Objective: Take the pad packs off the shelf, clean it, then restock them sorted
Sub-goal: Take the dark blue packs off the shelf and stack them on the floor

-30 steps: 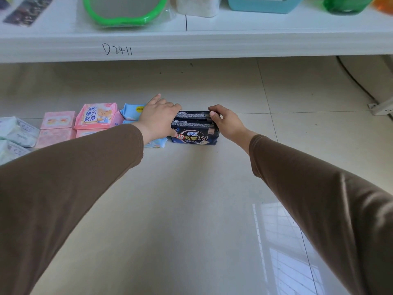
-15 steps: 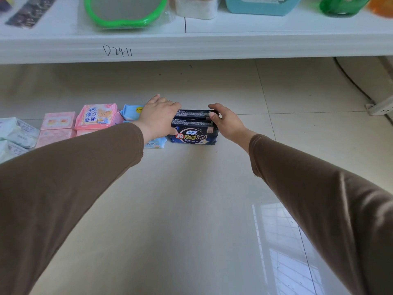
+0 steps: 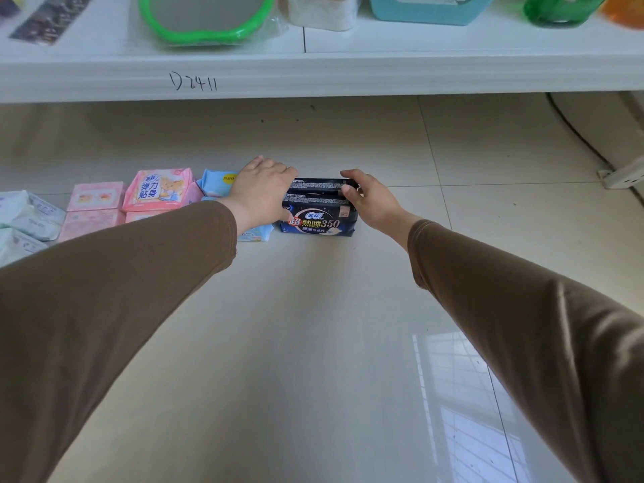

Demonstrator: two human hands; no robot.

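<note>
Two dark blue pad packs [image 3: 319, 217] stand one behind the other on the tiled floor below the white shelf [image 3: 313, 74]. My left hand [image 3: 259, 190] grips their left end and my right hand [image 3: 369, 200] grips their right end. Left of them runs a row of packs: a light blue pack [image 3: 217, 179] partly hidden by my left hand, pink packs [image 3: 158, 190] with a bear print, paler pink packs [image 3: 94, 207] and pale green packs [image 3: 28, 217] at the left edge.
The white shelf above carries a green-rimmed mirror [image 3: 205, 19], a white pack [image 3: 320, 12], a blue container [image 3: 432, 8] and a green bottle [image 3: 557, 8]. A black cable [image 3: 575, 130] and a white bracket [image 3: 623, 176] lie at the right.
The dark blue packs stay between both hands and have barely moved. The view has shifted slightly.
</note>
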